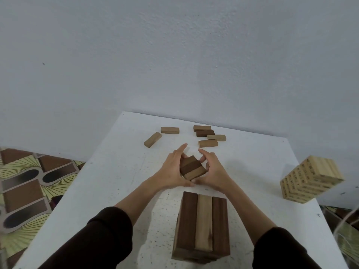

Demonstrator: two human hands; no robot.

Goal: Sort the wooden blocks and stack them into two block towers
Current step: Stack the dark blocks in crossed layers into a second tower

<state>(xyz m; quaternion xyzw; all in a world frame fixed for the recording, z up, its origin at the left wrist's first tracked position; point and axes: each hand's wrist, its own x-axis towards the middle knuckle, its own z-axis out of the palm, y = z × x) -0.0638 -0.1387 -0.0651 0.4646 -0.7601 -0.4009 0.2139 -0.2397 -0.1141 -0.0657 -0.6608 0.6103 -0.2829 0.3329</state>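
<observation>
Wooden blocks, three of them side by side (192, 167), sit clamped between both hands above the middle of the white bench (116, 171). The left hand (172, 169) curls its grip around the left side of the trio, index finger stretched out toward the far edge; the right hand (210, 169) grips the right side, thumbs meeting at the near end. Just nearer stands the dark tower (202, 226), its top layer two dark blocks flanking a pale one. Six loose blocks (207, 135) lie scattered on the far part of the bench. A pale tower (310, 179) with printed sides stands at the right edge.
</observation>
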